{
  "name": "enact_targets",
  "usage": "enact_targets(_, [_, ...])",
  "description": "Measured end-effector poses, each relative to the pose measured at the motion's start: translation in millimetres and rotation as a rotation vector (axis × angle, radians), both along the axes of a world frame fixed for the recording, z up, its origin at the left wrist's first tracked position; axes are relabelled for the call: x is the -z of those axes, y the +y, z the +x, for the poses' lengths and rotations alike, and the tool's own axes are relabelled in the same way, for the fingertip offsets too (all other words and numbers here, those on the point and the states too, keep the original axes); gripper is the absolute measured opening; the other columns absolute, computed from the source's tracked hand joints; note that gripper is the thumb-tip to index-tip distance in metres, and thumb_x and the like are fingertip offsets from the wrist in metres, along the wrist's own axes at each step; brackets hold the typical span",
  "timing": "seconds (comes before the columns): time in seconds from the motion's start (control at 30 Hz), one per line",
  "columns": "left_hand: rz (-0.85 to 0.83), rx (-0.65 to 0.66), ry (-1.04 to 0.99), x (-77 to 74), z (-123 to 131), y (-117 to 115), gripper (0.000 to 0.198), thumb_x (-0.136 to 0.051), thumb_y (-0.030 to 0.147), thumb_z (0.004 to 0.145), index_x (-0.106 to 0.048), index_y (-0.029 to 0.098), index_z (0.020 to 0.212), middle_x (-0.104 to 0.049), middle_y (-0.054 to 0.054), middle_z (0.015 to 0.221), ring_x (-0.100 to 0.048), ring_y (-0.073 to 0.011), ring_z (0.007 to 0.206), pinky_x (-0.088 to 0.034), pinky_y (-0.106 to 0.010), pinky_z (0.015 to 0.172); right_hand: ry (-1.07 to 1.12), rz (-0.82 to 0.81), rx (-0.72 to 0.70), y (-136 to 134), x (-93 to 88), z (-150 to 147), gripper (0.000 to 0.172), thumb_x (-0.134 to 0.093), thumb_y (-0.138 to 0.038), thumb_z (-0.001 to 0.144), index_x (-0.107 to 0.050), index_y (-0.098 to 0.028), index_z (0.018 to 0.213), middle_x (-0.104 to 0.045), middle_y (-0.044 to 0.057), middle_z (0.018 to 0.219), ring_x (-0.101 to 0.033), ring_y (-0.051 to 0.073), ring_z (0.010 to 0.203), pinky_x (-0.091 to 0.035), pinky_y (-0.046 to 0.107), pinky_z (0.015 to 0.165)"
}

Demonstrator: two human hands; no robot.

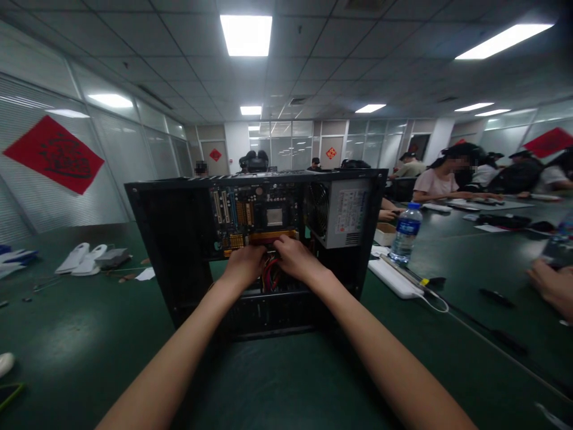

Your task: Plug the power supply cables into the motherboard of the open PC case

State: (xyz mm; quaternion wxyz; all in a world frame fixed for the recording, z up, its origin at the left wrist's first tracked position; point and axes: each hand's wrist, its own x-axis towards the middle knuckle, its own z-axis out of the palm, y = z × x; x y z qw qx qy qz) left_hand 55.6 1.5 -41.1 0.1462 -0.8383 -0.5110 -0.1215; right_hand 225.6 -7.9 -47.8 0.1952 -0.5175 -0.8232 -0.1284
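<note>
An open black computer case (154, 251) stands on the green table in front of me, its inside facing me. Inside it, the motherboard (282, 197) carries a square silver chip (274, 217) and pale slots. A grey power supply (349, 215) with a fan fills the upper right. My left hand (244, 264) and my right hand (295, 258) meet at the board's lower edge, beside the yellow and red memory slots (273, 236). Both have bent, closed fingers; whatever they grip is hidden. Red and dark cables (271, 273) hang just below my fingertips.
Right of the case are a water bottle (406, 233), a white power strip (396, 278) and cables. White slippers (83, 258) and a grey box (111, 257) lie left. Another person's hand (553, 286) is at far right; several people sit behind.
</note>
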Motion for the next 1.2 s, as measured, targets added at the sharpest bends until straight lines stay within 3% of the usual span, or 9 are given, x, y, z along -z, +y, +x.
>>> enact_targets(0.23, [-0.093,-0.03,-0.086,2.3,-4,-6,0.041,-0.041,0.043,0.098,-0.076,0.02,0.097,-0.075,-0.013,0.098,-0.071,-0.0311,0.093,-0.053,-0.038,0.075,-0.016,-0.014,0.015,8,4.2,0,0.022,-0.056,-0.01,0.086,-0.06,-0.012,0.108,-0.062,0.012,0.114,-0.062,0.023,0.103,-0.047,0.029,0.084])
enact_targets(0.53, [-0.173,0.074,-0.113,2.2,-15,-6,0.037,-0.044,0.037,0.097,-0.076,0.019,0.098,-0.076,-0.013,0.101,-0.071,-0.029,0.097,-0.051,-0.035,0.08,-0.314,0.013,0.11,4,-1.6,-9,0.024,-0.049,-0.021,0.094,-0.062,-0.009,0.11,-0.065,0.019,0.111,-0.064,0.029,0.101,-0.051,0.036,0.081])
enact_targets(0.97, [-0.182,0.1,-0.174,6.9,-23,1,0.034,-0.047,0.037,0.096,-0.076,0.019,0.097,-0.075,-0.015,0.101,-0.07,-0.0306,0.098,-0.052,-0.038,0.081,-0.398,-0.019,0.164,6,2.7,-14,0.026,-0.04,-0.016,0.098,-0.059,-0.011,0.114,-0.07,0.017,0.106,-0.071,0.029,0.091,-0.053,0.034,0.07])
enact_targets(1.2, [-0.17,0.114,-0.169,8.0,-24,0,0.034,-0.046,0.036,0.096,-0.076,0.02,0.101,-0.074,-0.015,0.107,-0.069,-0.0309,0.104,-0.053,-0.038,0.083,-0.628,0.008,0.051,22,-0.5,0,0.03,-0.038,-0.015,0.098,-0.066,-0.008,0.106,-0.073,0.02,0.093,-0.072,0.031,0.085,-0.047,0.034,0.067])
